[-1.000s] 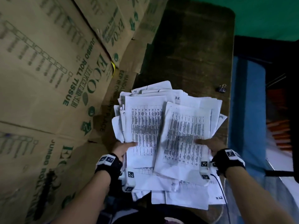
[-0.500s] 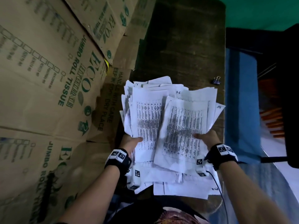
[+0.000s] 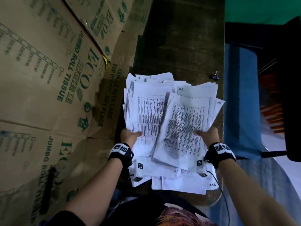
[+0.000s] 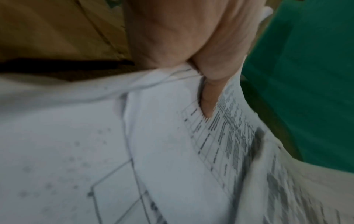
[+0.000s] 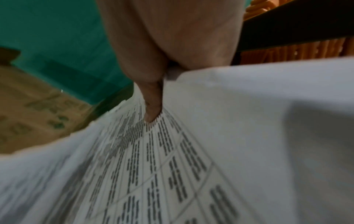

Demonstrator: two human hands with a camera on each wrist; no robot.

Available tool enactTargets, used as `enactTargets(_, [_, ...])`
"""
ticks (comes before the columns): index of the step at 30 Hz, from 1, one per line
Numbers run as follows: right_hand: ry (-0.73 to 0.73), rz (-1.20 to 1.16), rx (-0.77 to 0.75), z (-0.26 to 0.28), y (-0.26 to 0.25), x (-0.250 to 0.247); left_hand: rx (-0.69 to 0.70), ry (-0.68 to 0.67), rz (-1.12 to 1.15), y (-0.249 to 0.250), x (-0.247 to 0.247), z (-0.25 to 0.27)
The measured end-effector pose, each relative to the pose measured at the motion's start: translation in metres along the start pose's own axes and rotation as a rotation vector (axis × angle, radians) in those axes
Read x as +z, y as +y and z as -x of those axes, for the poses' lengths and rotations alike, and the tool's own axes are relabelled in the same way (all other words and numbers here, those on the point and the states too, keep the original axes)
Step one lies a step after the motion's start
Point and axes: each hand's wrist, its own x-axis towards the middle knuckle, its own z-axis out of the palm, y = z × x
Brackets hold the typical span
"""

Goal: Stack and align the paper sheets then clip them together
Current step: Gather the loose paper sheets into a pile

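A loose, uneven pile of printed paper sheets [image 3: 171,118] is held above the dark wooden table [image 3: 182,46]. My left hand [image 3: 130,136] grips the pile's left side, thumb on top of the printed sheet; in the left wrist view the thumb [image 4: 208,91] presses on the paper sheets [image 4: 153,151]. My right hand [image 3: 208,135] grips the right side, thumb on top; in the right wrist view the thumb [image 5: 153,103] pins the printed sheets [image 5: 172,166]. The fingers of both hands are hidden beneath the pile. A small black binder clip [image 3: 216,76] lies on the table beyond the pile, to the right.
Large cardboard boxes [image 3: 48,79] printed "JUMBO ROLL TISSUE" stand tight against the table's left side. More sheets [image 3: 179,185] lie at the table's near edge below the held pile. A blue surface [image 3: 241,103] and a green wall [image 3: 260,8] lie to the right.
Both hands have drawn the pile's two sides closer together and moved it slightly away from me; the sheets overlap more than before. The binder clip has not moved on the table.
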Motion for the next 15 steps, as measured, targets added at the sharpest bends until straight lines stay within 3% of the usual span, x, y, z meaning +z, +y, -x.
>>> enactTargets(3, [0.023, -0.150, -0.083, 0.008, 0.005, -0.022, -0.026, 0.002, 0.070, -0.003, -0.014, -0.004])
enactTargets(6, [0.039, -0.185, -0.050, 0.008, 0.025, -0.050, -0.041, 0.023, 0.126, -0.011, -0.030, -0.009])
enactTargets(10, [0.011, -0.121, 0.077, -0.003, 0.051, -0.065, -0.099, -0.077, 0.071, -0.018, -0.034, -0.007])
enactTargets(13, [-0.057, -0.020, 0.133, -0.004, 0.058, -0.051, -0.089, -0.044, -0.020, -0.011, -0.028, -0.001])
enactTargets(15, [-0.026, 0.020, 0.135, 0.002, 0.053, -0.044, -0.077, -0.009, -0.034, -0.004, -0.025, 0.001])
